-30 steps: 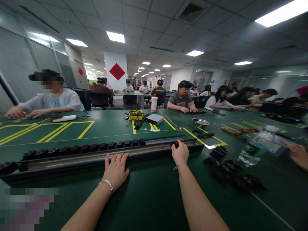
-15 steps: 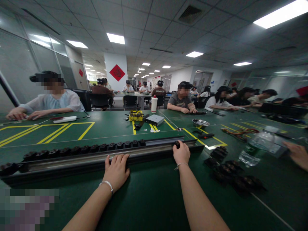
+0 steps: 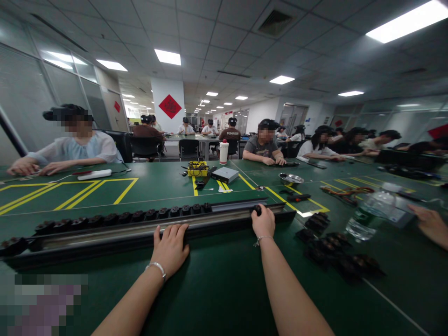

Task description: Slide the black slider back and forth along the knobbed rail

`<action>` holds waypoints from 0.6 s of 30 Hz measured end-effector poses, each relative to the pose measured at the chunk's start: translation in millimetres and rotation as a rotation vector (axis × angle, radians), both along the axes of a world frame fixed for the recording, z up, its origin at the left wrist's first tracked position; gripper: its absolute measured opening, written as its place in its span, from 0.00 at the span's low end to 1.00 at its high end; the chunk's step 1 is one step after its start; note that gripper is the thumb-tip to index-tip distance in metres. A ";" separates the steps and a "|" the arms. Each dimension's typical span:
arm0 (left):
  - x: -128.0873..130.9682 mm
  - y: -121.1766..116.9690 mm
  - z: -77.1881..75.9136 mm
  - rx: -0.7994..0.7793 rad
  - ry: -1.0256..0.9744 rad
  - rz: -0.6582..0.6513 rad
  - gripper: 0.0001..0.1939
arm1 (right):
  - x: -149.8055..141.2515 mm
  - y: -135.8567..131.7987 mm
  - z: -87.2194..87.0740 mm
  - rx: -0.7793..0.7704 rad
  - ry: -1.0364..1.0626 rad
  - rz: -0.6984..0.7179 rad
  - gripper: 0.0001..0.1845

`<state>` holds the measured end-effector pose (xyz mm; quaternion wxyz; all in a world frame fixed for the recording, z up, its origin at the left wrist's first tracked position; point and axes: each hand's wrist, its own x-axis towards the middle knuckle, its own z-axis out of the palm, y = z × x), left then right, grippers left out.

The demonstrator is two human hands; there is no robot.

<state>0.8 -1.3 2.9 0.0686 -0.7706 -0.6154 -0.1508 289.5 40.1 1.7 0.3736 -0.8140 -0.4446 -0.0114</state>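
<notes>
A long dark metal rail (image 3: 217, 218) lies across the green table (image 3: 224, 289) in front of me. A row of several small black parts (image 3: 140, 215) sits along its far side, from the left end to about the middle. My left hand (image 3: 170, 247) rests flat on the rail's near edge, fingers stretched out. My right hand (image 3: 263, 222) is closed in a pinch on one small black part (image 3: 257, 210) at the rail, to the right of the row.
A pile of loose black parts (image 3: 336, 254) lies at my right, with a clear water bottle (image 3: 371, 214) on its side beyond it. A co-worker's hand (image 3: 432, 226) reaches in at the right edge. Farther off are a yellow box (image 3: 198, 168), a grey box (image 3: 226, 174), a metal bowl (image 3: 291, 178), and seated people.
Almost nothing has changed. Both hands stay where they were on the rail; only the view has shifted slightly.
</notes>
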 end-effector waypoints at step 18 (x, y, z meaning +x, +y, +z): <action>-3.3 2.9 -8.5 0.069 0.010 -0.010 0.25 | 11.1 0.9 4.4 -0.063 -0.020 0.050 0.20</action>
